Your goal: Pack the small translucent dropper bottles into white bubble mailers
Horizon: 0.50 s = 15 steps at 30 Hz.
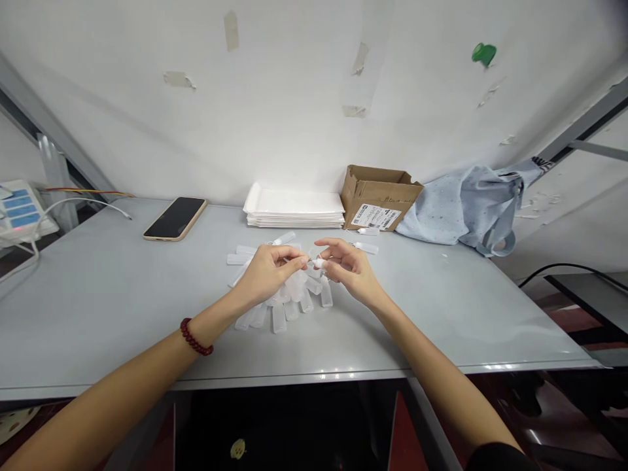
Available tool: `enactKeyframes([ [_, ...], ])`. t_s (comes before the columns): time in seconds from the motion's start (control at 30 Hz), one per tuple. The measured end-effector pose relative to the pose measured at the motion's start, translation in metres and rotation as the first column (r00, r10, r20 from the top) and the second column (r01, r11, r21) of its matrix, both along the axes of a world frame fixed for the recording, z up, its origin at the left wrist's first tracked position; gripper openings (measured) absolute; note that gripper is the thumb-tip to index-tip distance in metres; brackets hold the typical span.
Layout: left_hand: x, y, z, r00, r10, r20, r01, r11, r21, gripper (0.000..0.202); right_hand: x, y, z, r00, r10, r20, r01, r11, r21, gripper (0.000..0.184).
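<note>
Right, both hands meet at the centre of the scene, so set the clock face there, with twelve towards the wall. The right hand (350, 268), coming in from four o'clock, has a small white piece (318, 263) pinched between thumb and finger, its other fingers curved and spread. The left hand (267, 271), up from eight o'clock, has thumb and forefinger pressed together just beside that piece; whatever sits in the pinch is too small to tell. On its wrist, a dark red bracelet (196, 337).

Below the hands, a heap of translucent plastic pieces (279, 318) fans out across the grey table (441, 320), mostly from five round to ten o'clock. Two more translucent pieces (367, 248) lie apart at about two o'clock, one near the foot of the cardboard box (380, 196).

Now around the dial: a phone (175, 220) lies flat at ten, a stack of white envelopes (294, 208) sits at twelve, the box stands at one, right beside it, and a pale blue cloth bag (461, 206) slumps at two, against the box.
</note>
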<state>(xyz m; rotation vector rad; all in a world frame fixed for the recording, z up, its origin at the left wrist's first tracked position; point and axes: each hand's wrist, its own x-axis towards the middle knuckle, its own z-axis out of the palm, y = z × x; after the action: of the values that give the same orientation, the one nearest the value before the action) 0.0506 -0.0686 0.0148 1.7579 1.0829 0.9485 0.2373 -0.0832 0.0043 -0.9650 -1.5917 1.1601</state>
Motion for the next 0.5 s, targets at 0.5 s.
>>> enactKeyframes([
  [0.5, -0.0033, 0.0000, 0.0038, 0.998, 0.040, 0.050, -0.037, 0.997, -0.065, 0.028, -0.0033, 0.0019, 0.0008, 0.979, 0.017, -0.204, -0.041, 0.993, -0.113, 0.037],
])
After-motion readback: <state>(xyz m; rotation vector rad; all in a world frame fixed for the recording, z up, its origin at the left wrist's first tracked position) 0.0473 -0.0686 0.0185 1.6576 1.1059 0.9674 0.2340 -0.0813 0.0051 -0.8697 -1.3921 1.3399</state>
